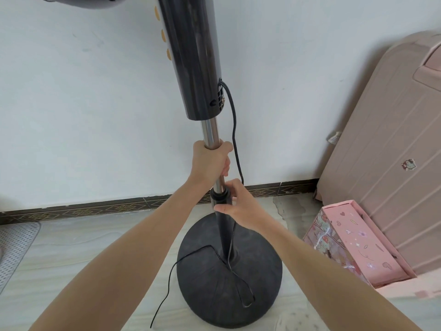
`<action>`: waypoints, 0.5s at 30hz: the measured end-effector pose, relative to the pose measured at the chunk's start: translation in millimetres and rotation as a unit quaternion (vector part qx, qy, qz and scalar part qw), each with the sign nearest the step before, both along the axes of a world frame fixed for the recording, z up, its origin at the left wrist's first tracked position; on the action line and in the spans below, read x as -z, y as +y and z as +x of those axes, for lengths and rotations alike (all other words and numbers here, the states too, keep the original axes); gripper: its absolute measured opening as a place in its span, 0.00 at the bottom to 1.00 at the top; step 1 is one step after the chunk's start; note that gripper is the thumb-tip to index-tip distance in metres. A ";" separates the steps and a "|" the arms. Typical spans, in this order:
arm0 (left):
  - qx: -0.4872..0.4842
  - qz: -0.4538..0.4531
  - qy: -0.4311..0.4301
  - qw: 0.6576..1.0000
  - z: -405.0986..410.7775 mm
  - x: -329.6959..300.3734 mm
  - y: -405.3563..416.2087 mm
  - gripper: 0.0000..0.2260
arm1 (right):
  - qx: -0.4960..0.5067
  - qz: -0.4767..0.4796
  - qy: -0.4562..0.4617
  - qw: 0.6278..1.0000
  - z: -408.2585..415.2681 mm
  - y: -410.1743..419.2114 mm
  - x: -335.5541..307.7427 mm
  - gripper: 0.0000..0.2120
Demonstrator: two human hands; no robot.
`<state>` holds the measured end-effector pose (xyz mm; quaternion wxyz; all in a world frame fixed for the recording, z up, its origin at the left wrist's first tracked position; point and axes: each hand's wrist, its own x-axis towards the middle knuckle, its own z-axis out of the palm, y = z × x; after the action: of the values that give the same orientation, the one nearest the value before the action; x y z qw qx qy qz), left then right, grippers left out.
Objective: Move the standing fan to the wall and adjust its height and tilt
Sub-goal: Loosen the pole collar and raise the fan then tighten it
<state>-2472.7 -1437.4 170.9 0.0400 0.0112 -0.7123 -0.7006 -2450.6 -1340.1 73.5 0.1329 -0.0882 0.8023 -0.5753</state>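
The standing fan stands close to the white wall (pixel 71 103) on its round black base (pixel 229 290). Its dark control column (pixel 191 56) rises to the top edge, where only a sliver of the fan head shows. My left hand (pixel 211 160) grips the chrome inner pole (pixel 211 132) just below the column. My right hand (pixel 241 204) is curled round the black height collar (pixel 220 195) at the top of the lower tube. A black power cord (pixel 235 139) hangs from the column, loops over the base and trails onto the floor.
A pink suitcase (pixel 381 139) leans against the wall at the right, with a pink patterned box (pixel 353 242) on the floor in front of it. A grey mesh mat (pixel 16 244) lies at the left edge. A dark patterned skirting runs along the wall's foot.
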 end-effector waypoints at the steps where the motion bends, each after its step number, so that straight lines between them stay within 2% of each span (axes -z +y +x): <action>1: -0.007 -0.003 0.001 1.000 0.2 -0.7 0.6 0.19 | 0.028 0.011 0.015 0.999 0.7 -2.2 3.0 0.21; 4: -0.022 -0.011 0.002 1.000 -0.3 -0.9 1.0 0.18 | 0.075 0.025 0.034 0.996 1.4 -6.8 12.0 0.24; 8: -0.017 -0.016 0.003 1.000 -3.7 -1.7 0.7 0.18 | 0.062 0.038 0.068 0.995 2.8 -8.9 11.5 0.32; 11: -0.008 -0.014 -0.001 1.000 -4.9 -1.6 -0.1 0.18 | 0.030 0.062 0.074 0.995 9.4 -3.8 7.7 0.24; 15: -0.015 -0.010 -0.004 1.000 -5.5 -0.3 1.3 0.17 | 0.089 0.001 0.078 0.993 27.8 16.5 10.2 0.12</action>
<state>-2478.1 -1436.1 171.2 0.0477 0.0247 -0.7192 -0.6927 -2422.9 -1323.7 63.3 0.0189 -0.0609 0.8155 -0.5752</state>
